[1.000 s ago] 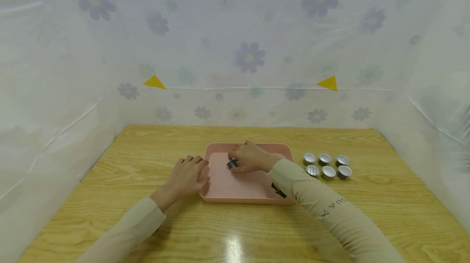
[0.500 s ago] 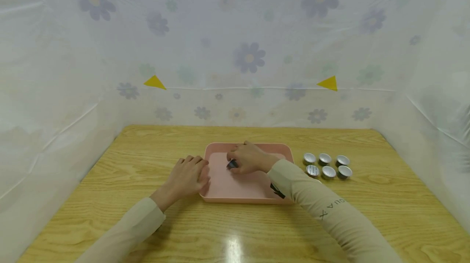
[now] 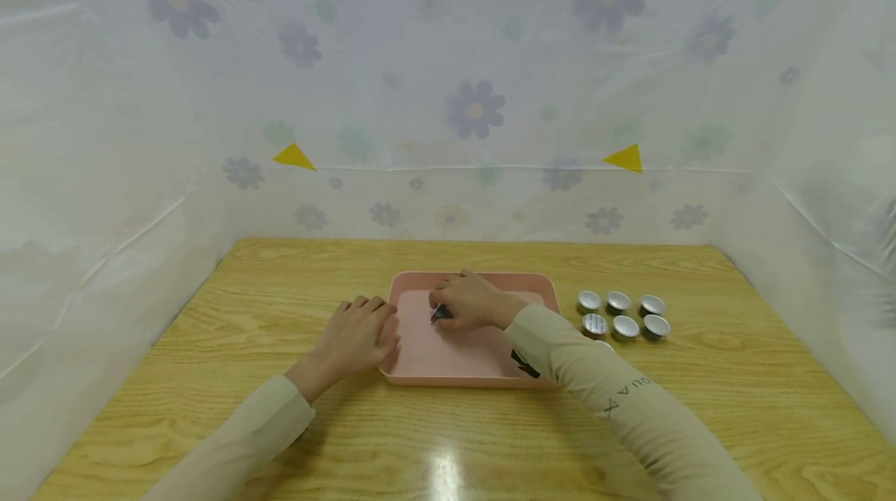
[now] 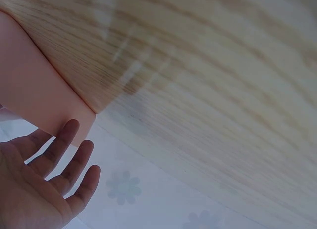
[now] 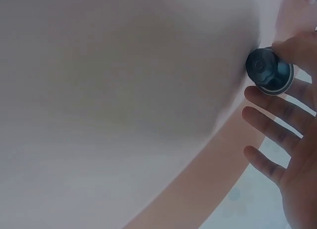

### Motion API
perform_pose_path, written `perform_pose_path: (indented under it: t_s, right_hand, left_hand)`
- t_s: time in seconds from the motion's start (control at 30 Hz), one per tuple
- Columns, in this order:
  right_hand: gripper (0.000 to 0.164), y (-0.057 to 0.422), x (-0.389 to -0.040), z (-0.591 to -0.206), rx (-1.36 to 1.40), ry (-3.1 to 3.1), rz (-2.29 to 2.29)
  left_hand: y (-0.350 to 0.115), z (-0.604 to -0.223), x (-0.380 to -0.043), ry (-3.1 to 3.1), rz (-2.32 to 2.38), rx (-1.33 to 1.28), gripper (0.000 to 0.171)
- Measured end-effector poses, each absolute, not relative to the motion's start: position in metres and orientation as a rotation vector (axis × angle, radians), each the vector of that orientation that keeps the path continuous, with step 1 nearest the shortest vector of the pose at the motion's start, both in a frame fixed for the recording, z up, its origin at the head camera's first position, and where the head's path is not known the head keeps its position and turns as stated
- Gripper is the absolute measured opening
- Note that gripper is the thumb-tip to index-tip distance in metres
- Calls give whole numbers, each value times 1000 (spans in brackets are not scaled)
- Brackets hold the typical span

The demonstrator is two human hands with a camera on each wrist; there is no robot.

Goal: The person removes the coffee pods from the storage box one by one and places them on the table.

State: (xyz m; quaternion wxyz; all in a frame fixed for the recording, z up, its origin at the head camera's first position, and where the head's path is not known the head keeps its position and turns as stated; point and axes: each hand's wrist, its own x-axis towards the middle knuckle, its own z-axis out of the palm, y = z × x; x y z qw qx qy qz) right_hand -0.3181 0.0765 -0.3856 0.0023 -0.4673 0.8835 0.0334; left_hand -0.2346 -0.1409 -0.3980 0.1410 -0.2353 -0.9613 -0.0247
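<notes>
My right hand (image 3: 467, 301) is over the pink tray (image 3: 455, 365) and pinches a dark coffee capsule (image 3: 441, 313) between thumb and fingers. In the right wrist view the capsule (image 5: 262, 66) shows its round dark end, while the other fingers (image 5: 270, 125) are spread apart from it. My left hand (image 3: 357, 336) lies against the tray's left side. In the left wrist view its fingers (image 4: 74, 164) are loosely bent and apart, and one touches or nearly touches the tray wall (image 4: 54, 98). The left thumb is hidden there.
Several coffee capsules (image 3: 625, 327) with silver lids stand in two rows on the wooden table (image 3: 294, 439), right of the tray. Another capsule (image 3: 603, 347) is partly covered by the right sleeve (image 3: 595, 369). A flowered white curtain (image 3: 392, 96) surrounds the table.
The right hand has shifted slightly to the left with the capsule, which has tilted between its fingers. The left hand and the tray have stayed in place.
</notes>
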Motion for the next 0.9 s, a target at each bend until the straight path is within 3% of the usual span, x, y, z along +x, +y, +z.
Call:
perform_pose_path:
  t_s: [0.9]
  right_hand:
    - [23,79,-315,-382,-1564,2757,74]
  left_hand:
    - [-140,-397,-235,-2783,-69,-667,39]
